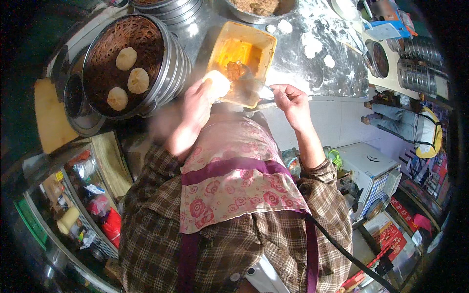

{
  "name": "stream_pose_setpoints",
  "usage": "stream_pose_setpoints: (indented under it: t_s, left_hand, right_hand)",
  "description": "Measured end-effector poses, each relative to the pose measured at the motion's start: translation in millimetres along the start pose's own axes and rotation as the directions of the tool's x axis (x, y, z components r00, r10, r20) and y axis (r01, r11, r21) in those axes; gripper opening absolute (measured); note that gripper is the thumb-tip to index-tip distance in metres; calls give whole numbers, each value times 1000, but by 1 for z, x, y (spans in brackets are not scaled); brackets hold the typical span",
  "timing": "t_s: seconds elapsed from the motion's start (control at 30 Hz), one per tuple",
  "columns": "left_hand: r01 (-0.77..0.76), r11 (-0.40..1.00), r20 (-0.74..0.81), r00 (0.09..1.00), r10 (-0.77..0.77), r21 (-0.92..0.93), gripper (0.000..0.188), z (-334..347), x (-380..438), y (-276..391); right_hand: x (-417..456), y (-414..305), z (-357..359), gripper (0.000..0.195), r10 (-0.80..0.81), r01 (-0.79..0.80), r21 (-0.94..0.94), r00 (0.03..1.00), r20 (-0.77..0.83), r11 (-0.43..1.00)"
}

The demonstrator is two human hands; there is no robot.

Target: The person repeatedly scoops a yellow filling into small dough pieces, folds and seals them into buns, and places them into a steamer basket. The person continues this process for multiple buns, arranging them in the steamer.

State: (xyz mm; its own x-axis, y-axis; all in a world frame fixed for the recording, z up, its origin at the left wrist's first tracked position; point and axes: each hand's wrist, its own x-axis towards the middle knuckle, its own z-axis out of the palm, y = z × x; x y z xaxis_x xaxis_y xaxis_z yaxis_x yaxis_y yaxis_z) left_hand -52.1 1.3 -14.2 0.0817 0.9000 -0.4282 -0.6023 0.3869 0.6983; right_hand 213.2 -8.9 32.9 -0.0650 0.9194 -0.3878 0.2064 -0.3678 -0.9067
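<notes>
My left hand [198, 100] holds a round, pale dough wrapper [219, 83] at the near left edge of a yellow plastic tub [269, 42]. The tub's inside is smeared with orange oil, and a lump of brown filling [235, 70] sits in it. My right hand [292, 104] grips the handle of a metal spoon or spatula [266, 91], whose far end reaches over the tub near the filling. To the left, several filled buns stand apart in a stacked metal steamer [175, 62] with a woven lining; one pleated bun [138, 80] is nearest my left hand.
A metal basin [249, 18] of filling stands at the back, beside another steamer [176, 11]. Dough pieces [311, 45] lie on the floured metal worktop [344, 77]. At far right stands a person [406, 122]; shelves [78, 183] are at lower left.
</notes>
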Motion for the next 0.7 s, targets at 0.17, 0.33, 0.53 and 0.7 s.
stream_pose_setpoints:
  t_s: [0.17,0.33,0.53,0.7]
  left_hand:
    - [-8,993,66,998,0,119,35,10,2,4]
    - [22,1000,159,987,-21,-3,32,14,7,2]
    - [-250,700,290,955,64,669,36,10,19,4]
    - [-184,918,242,965,101,352,37,-4,26,-5]
  right_hand:
    - [-6,-10,1,26,-6,6,-48,1000,0,999]
    - [-16,-9,20,16,-246,218,-236,965,-95,947]
    - [-16,13,32,19,-562,491,-657,818,123,572]
    - [-17,18,35,16,-560,517,-473,826,60,713]
